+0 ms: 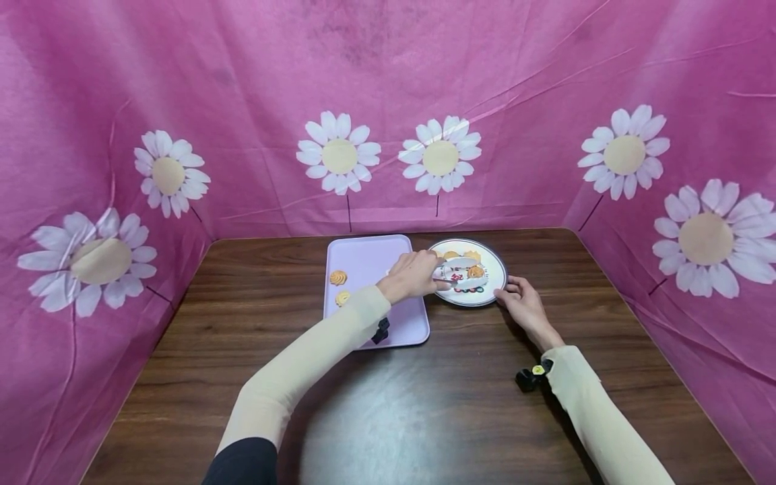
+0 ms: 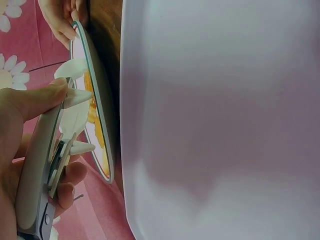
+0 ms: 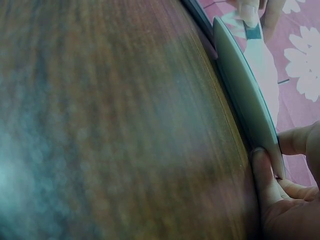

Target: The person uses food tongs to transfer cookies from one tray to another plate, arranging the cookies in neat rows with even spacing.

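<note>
My left hand (image 1: 415, 273) grips a pair of white-and-grey tongs (image 2: 37, 170), thumb along one arm and fingers round the other. The spoon-like white heads of the tongs reach over a round plate (image 1: 444, 297) with a dark rim and a printed picture. A golden swirled cookie (image 1: 475, 271) shows between the tong heads in the head view; I cannot tell if they pinch it. More cookies (image 1: 471, 256) lie at the far side of the plate. My right hand (image 1: 526, 306) pinches the plate's right rim between thumb and fingers.
Left of the plate, a lilac tray (image 1: 370, 254) lies on the brown wooden table (image 1: 254, 283), under my left forearm. Two swirled cookies, one being a darker cookie (image 1: 338, 277), are at its left side. A pink cloth with daisies (image 1: 388, 81) encloses the table's back and sides.
</note>
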### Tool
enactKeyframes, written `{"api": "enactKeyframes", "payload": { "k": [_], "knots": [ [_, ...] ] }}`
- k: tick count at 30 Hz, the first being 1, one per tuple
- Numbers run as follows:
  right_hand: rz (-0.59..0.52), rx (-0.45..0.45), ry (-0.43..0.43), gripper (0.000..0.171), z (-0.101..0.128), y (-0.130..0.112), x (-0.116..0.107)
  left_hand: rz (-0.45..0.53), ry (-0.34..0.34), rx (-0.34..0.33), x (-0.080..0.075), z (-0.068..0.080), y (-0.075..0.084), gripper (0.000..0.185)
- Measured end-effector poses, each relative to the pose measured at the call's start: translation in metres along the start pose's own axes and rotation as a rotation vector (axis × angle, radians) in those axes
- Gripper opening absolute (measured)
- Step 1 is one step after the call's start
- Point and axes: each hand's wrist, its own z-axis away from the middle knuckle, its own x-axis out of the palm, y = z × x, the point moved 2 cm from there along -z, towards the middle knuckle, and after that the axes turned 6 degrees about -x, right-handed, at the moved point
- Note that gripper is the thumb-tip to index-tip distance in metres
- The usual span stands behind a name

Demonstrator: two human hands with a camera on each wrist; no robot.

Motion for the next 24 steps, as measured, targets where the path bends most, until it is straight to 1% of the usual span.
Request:
{"api": "enactKeyframes", "payload": {
  "k": [5,11,13,17,20,24],
  "knots": [
    [-0.004,-0.007,-0.004,0.064,0.001,0.002,0.002,-0.006,0.003,-0.016,-0.001,0.003,-0.005,0.055],
    [-0.028,-0.011,-0.004,0.064,0.0,0.004,0.003,-0.003,0.031,-0.025,-0.009,0.014,-0.017,0.066],
    [-0.038,-0.018,-0.005,0.065,0.0,0.004,0.003,0.007,0.036,-0.033,-0.011,0.019,-0.022,0.067],
    [-0.063,-0.034,0.0,0.064,-0.001,0.004,0.002,0.061,0.05,-0.05,-0.017,0.031,-0.037,0.069],
    [-0.072,-0.057,0.005,0.063,-0.002,0.002,0.002,0.095,0.075,-0.055,-0.021,0.04,-0.05,0.068],
    [-0.068,-0.068,0.01,0.062,-0.001,0.001,0.002,0.103,0.097,-0.07,-0.025,0.055,-0.067,0.064]
  ]
}}
